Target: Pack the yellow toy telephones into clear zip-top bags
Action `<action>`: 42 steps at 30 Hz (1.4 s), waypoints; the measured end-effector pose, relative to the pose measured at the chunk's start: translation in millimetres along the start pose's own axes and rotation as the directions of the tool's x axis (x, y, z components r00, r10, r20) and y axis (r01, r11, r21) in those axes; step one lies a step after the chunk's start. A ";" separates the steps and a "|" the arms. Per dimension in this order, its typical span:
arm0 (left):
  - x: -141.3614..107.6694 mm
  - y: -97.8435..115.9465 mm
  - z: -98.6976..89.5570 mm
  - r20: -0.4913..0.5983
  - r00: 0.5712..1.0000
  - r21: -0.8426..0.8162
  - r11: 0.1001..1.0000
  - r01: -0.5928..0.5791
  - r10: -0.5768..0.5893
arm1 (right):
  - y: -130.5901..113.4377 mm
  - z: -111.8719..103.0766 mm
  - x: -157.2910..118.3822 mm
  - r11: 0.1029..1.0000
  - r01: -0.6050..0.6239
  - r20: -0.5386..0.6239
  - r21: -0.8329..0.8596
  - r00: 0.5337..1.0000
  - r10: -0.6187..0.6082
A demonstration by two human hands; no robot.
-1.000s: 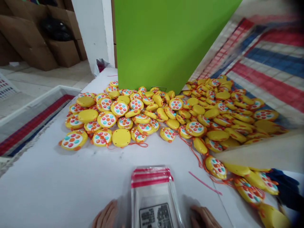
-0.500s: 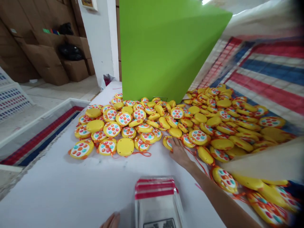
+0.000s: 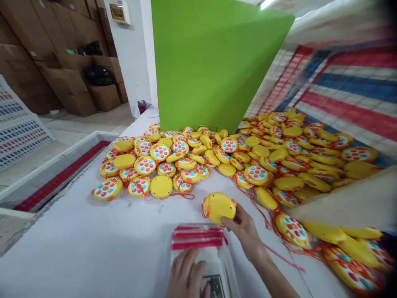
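My right hand (image 3: pixel 243 229) holds a round yellow toy (image 3: pixel 218 207) by its edge, plain back up, just above the red-striped mouth of a stack of clear plastic bags (image 3: pixel 198 241). My left hand (image 3: pixel 187 275) lies flat on the top bag, fingers spread, over its printed label. A big pile of the same yellow toys (image 3: pixel 248 159) with coloured dots and orange cords covers the white table (image 3: pixel 93 244) beyond.
A tall green board (image 3: pixel 214 62) stands behind the pile. A striped woven sack (image 3: pixel 347 82) spills toys at the right. A white tray (image 3: pixel 52 165) sits at the left table edge; cardboard boxes (image 3: pixel 71 91) and a white crate (image 3: pixel 15 120) stand further left.
My right hand picked one yellow toy from the pile's near edge and drew it back to the bag's mouth. My left hand slid up onto the bag.
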State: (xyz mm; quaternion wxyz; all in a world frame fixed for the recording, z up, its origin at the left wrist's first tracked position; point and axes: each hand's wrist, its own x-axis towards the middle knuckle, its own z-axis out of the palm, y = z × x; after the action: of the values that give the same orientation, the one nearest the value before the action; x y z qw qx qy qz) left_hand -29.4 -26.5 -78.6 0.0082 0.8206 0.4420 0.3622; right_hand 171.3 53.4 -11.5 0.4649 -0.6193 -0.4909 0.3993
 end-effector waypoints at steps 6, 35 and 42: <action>24.1 24.8 13.2 0.210 0.977 0.113 0.994 0.007 -0.031 | 8.2 14.9 -40.7 0.950 0.236 -0.024 -0.206 0.969 -0.246; 54.2 26.7 -23.1 0.329 0.942 -0.517 0.824 0.233 -0.059 | 19.1 2.7 -98.0 0.716 0.547 0.081 -0.434 0.815 -0.573; 48.9 30.1 -16.1 0.262 0.958 -0.462 0.856 0.233 -0.120 | 17.8 4.5 -94.7 0.796 0.487 0.114 -0.359 0.869 -0.481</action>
State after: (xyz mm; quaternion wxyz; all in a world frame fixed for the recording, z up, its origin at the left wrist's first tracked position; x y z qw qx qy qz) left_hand -0.5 -14.0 -28.0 0.2979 0.7829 0.4063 0.3650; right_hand 152.3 -40.0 -26.2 0.4194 -0.5472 -0.7039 0.1709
